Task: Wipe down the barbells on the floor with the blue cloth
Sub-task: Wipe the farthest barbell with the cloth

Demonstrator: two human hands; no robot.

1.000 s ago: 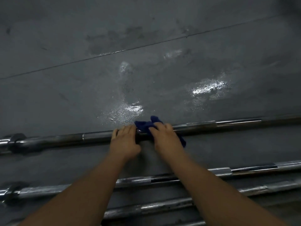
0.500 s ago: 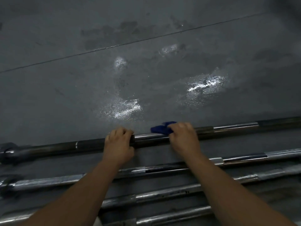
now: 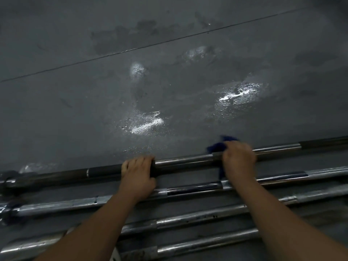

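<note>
Wiping the farthest barbell [image 3: 184, 162], across the lower middle of the frame, goes best with firm, wrapped pressure in long strokes. The left hand [image 3: 136, 175] grips the bar at centre, steadying it; the right hand [image 3: 238, 159], centre right, seems clenched round the blurred blue cloth [image 3: 216, 146] on the bar.

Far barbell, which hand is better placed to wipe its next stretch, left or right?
Right. The right hand grips the blue cloth on the far barbell; the left hand grips the bar bare, probably just steadying it.
</note>
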